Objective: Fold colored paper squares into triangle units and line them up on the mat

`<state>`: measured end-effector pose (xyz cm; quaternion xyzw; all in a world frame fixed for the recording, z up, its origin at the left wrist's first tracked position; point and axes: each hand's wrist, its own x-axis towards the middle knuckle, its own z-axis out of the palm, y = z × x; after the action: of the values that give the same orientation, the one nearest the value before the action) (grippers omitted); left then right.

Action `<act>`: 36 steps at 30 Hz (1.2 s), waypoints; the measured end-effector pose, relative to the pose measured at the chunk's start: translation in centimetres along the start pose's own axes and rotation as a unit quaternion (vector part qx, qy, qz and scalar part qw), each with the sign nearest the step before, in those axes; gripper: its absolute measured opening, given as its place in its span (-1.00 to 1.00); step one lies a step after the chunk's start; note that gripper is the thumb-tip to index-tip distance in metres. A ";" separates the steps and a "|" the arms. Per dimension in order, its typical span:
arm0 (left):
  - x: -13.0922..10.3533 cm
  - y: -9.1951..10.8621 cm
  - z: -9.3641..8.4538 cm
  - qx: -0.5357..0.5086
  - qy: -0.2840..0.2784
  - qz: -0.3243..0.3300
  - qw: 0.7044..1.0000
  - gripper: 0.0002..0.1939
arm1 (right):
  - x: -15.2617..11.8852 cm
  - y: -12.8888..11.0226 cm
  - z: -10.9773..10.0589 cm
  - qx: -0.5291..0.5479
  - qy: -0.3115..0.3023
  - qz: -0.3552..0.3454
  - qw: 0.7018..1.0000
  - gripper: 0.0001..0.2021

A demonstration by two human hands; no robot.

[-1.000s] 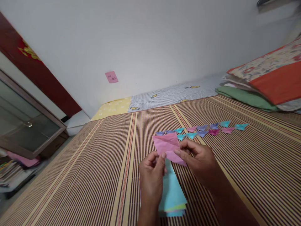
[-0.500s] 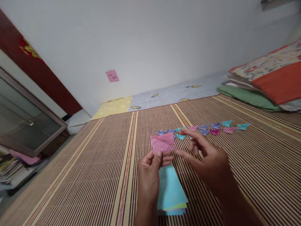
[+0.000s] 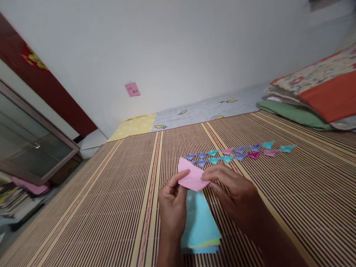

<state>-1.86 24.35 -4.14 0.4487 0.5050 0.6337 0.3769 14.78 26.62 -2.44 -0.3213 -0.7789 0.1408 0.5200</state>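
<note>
A pink sheet of folding paper [image 3: 192,177], partly folded, is held up between both hands. My left hand [image 3: 174,202] pinches its left side, thumb on the near face. At the right corner, my right hand [image 3: 236,189] closes its thumb and fingers on the paper's edge. Below lies a stack of coloured paper [image 3: 201,222], light blue on top with green and purple edges showing; my left wrist covers part of it. Beyond the hands, several small folded paper shapes [image 3: 240,149] in blue, purple and pink stand in two rows.
A striped bamboo mat [image 3: 116,193] covers the surface. Folded bedding [image 3: 328,89] is piled at the right. A pink note [image 3: 132,89] is stuck to the wall. A glass-fronted cabinet [image 3: 30,137] and stacked books [image 3: 16,196] are at the left.
My right hand, apart from the paper before, has come in and gripped its right corner. The pink paper has turned and tilted, and my left thumb has moved higher on it.
</note>
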 end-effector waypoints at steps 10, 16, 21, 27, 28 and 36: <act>-0.3 0.1 -0.1 -0.081 0.001 -0.013 0.997 -0.68 | 0.0 0.6 1.7 0.033 0.047 0.086 0.995 -0.82; -0.2 0.5 0.7 -0.066 0.033 -0.023 0.997 -0.75 | -0.3 0.5 2.3 0.139 0.007 0.229 0.963 -0.79; -0.5 0.2 0.9 -0.050 0.054 -0.016 0.997 -0.79 | -0.3 0.6 2.7 0.172 0.020 0.259 0.950 -0.76; -0.6 0.3 1.2 -0.064 0.069 0.012 0.996 -0.85 | -0.1 0.9 2.8 0.244 0.050 0.280 0.927 -0.69; -0.6 0.4 1.3 -0.069 0.066 0.010 0.995 -0.82 | -0.1 0.9 2.7 0.241 0.039 0.281 0.928 -0.65; -0.5 0.9 1.3 -0.049 -0.009 -0.031 0.998 -0.67 | -0.2 1.7 2.6 0.258 0.076 0.290 0.919 -0.72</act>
<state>-0.49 24.09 -3.20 0.4193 0.4838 0.6418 0.4221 13.10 28.06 -4.64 -0.3975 -0.5464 0.4563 0.5790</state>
